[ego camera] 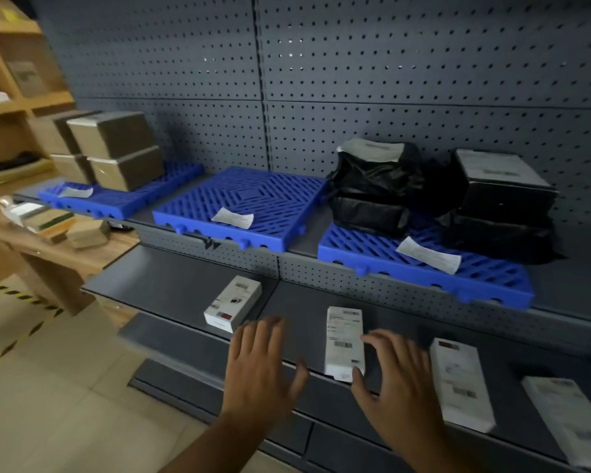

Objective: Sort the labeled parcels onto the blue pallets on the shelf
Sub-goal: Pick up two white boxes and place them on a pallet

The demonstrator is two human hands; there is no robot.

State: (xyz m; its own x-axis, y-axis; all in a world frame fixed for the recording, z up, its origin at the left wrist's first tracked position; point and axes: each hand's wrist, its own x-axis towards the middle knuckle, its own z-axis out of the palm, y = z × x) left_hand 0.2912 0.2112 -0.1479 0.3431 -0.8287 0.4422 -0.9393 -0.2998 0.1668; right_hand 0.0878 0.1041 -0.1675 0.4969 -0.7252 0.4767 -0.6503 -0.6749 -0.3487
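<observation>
Both hands [260,367] [394,380] reach forward, fingers spread.

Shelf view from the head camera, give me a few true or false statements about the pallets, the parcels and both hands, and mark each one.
1. The middle blue pallet carries only a paper slip. True.
2. The black-wrapped parcels sit on the left blue pallet. False: they are at the right blue pallet; the left blue pallet holds brown boxes.
3. The right hand has its fingers at the side of a white labeled parcel on the lower shelf. True.
4. The left hand holds a parcel. False: it is open and empty, above the shelf edge.
5. All white parcels are already on pallets. False: four lie on the lower shelf.
</observation>
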